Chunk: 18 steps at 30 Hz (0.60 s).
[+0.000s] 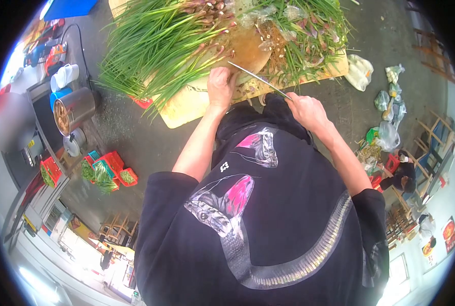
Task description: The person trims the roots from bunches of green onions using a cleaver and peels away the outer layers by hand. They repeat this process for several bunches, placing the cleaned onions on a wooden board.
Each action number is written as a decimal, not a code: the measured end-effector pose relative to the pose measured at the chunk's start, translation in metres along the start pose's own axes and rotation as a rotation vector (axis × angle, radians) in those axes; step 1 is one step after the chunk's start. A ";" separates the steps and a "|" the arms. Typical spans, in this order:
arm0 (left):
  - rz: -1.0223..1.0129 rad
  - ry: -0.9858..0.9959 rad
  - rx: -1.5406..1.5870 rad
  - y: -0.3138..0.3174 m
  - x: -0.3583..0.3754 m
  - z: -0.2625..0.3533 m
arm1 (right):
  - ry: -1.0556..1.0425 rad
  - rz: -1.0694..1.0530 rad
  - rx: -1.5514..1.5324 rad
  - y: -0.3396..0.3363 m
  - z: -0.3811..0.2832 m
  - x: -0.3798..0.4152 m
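Observation:
My right hand (306,109) is closed round the handle of a long, thin knife (255,76), whose blade points up and to the left over the board. Close to the blade's tip, my left hand (221,87) has its fingers pressed together; what they hold, if anything, is hidden. Just beyond it lies a large heap of green onions (156,51) with purplish bulbs, leaves spread to the left. On the right of the yellowish board (179,115) is a pile of trimmings (309,43), with loose peelings and roots. A round brown chopping surface (248,48) shows between the two heaps.
A white bag (359,72) rests on the floor right of the board, with several bagged vegetables (388,102) farther off. Red crates (112,163) with greens stand on the left near a large metal pot (77,109). Another person (403,173) is at the right.

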State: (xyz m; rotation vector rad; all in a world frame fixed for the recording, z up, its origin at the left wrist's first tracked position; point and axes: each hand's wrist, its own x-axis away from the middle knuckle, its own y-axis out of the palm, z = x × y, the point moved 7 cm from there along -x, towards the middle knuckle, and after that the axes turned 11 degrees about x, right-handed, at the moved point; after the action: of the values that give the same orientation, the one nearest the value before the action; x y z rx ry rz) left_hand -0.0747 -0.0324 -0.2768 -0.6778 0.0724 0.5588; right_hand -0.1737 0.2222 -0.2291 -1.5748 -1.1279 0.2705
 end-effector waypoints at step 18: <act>0.088 -0.094 0.079 -0.021 -0.013 0.007 | 0.324 0.124 -0.168 -0.026 0.008 0.023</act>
State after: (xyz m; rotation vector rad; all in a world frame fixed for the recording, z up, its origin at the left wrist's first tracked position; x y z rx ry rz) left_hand -0.0757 -0.0475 -0.2562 -0.5730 0.0366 0.6681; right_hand -0.1798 0.2429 -0.2010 -1.7658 -0.8193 -0.0010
